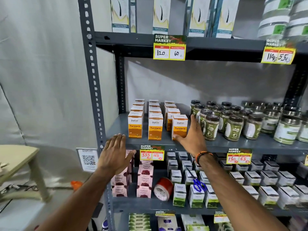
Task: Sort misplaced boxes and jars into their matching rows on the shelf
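Three rows of orange-and-white Turmeric boxes (155, 126) stand on the middle grey shelf (166, 142). The front box of the right row (180, 129) sits slightly forward and askew. My right hand (191, 139) is open against that box's right side, thumb at its lower front corner, fingers reaching up between it and the green-labelled jars (210, 127). My left hand (115, 152) hovers open, fingers apart, in front of the shelf's left edge, holding nothing. The jars fill the shelf's right part in several rows.
Below are pink boxes (145, 179), a red tape roll (164, 189), blue-handled scissors (199, 185) lying on white-and-green boxes (196, 197). Tall boxes (160, 15) stand on the top shelf. Yellow price tags (169, 47) hang from shelf edges. A cream table (16, 162) stands at left.
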`<state>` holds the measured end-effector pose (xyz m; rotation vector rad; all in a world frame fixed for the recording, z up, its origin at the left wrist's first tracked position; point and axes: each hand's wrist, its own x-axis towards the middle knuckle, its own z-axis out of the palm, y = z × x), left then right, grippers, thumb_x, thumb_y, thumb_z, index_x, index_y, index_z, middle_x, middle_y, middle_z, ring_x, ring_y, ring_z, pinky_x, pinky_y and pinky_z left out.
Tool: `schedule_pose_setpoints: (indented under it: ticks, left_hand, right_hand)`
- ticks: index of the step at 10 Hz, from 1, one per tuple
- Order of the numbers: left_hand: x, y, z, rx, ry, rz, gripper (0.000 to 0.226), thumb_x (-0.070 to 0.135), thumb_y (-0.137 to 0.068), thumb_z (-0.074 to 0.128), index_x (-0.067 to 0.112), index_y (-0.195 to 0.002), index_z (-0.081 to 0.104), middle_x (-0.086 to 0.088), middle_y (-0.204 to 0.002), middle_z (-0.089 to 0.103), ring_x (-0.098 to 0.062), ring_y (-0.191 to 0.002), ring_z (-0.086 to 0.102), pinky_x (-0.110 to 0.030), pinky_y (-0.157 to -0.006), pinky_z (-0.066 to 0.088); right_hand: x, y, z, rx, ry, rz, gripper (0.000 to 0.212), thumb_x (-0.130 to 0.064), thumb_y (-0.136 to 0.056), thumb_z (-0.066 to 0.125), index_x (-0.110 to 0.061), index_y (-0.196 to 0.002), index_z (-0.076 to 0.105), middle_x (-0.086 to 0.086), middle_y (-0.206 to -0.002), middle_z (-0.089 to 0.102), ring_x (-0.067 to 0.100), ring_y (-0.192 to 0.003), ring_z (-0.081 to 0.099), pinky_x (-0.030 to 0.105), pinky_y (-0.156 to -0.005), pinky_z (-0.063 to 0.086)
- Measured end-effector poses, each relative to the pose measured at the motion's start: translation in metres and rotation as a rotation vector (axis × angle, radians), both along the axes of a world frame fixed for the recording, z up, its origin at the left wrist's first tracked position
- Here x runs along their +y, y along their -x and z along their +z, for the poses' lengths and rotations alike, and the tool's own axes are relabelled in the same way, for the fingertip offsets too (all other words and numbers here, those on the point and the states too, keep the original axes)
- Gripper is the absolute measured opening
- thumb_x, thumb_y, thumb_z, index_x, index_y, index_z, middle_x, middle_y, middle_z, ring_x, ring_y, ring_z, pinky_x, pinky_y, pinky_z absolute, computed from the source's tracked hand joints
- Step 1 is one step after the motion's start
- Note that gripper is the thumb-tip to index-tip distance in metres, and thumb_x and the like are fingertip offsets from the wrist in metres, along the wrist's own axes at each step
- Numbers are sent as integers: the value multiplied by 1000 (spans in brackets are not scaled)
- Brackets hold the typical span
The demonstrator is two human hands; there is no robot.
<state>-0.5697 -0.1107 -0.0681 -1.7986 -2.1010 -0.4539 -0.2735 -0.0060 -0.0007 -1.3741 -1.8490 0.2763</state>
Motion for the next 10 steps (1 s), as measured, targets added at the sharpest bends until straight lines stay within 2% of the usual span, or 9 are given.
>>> schedule_pose_setpoints:
  ticks: [1, 2, 4, 6, 7, 8, 9, 10]
  left_hand:
    - [1, 0, -1, -5, -4, 0, 105, 80, -85, -2, 7, -158, 18, -15, -166, 22, -30, -154, 16, -48, -125, 16]
    - [1, 2, -2, -4, -11, 1, 100, 78, -90, 5, 7, -158, 18, -15, -166, 22, -30, -154, 16, -48, -125, 14]
    - [2, 1, -5, -6, -21, 0, 95, 76, -93, 8, 7, -158, 18, -14, -167, 21, -29, -154, 15, -46, -125, 10]
    - [0, -1, -6, -16, -22, 4, 94, 75, -94, 8, 7, -158, 18, -15, -167, 21, -29, -154, 14, -47, -125, 11]
    - [1, -1, -7, -8, -18, 6, 94, 75, -94, 7, 7, -158, 18, -14, -167, 21, -29, -154, 14, -48, -126, 13]
    - [0, -1, -5, -26, 4, 6, 97, 77, -92, 5, 8, -159, 16, -14, -167, 19, -28, -154, 12, -47, -126, 11]
    - [-9, -1, 4, -36, 17, -41, 99, 79, -91, 6, 6, -158, 15, -16, -166, 21, -29, -154, 16, -46, -125, 13]
    - [-23, 0, 34, 41, -95, -78, 96, 76, -94, 14, 4, -158, 14, -19, -165, 22, -31, -153, 18, -47, -125, 14]
  right_hand:
    - [11, -3, -7, -5, 77, 44, 82, -35, -79, 85, -14, -145, 40, 7, -134, 63, 26, -121, 62, 36, -97, 51]
    - [14, 0, -12, -72, 69, 22, 49, -38, -82, 82, -18, -119, 56, 4, -114, 71, 25, -104, 69, 40, -89, 56]
    - [13, 5, -17, -62, 28, 32, 46, -38, -84, 81, -15, -118, 61, 0, -109, 75, 20, -99, 71, 33, -87, 55]
    - [16, 6, -19, -61, 21, 15, 50, -37, -83, 82, -14, -122, 61, 2, -112, 75, 20, -102, 71, 35, -92, 55]
    - [13, 5, -18, -54, 38, 31, 52, -38, -83, 82, -14, -123, 59, 2, -114, 74, 21, -105, 71, 31, -91, 54]
    - [-10, -1, -1, 8, 74, 76, 73, -38, -83, 82, -9, -142, 48, 5, -133, 67, 22, -119, 65, 26, -94, 48]
    - [-67, -32, 43, 230, -174, 142, 77, -44, -84, 77, -19, -150, 44, -3, -141, 61, 12, -119, 63, 32, -97, 54]
    - [-161, -85, 104, 542, -428, 409, 61, -36, -86, 77, -19, -139, 53, -1, -126, 69, 20, -110, 70, 36, -92, 57]
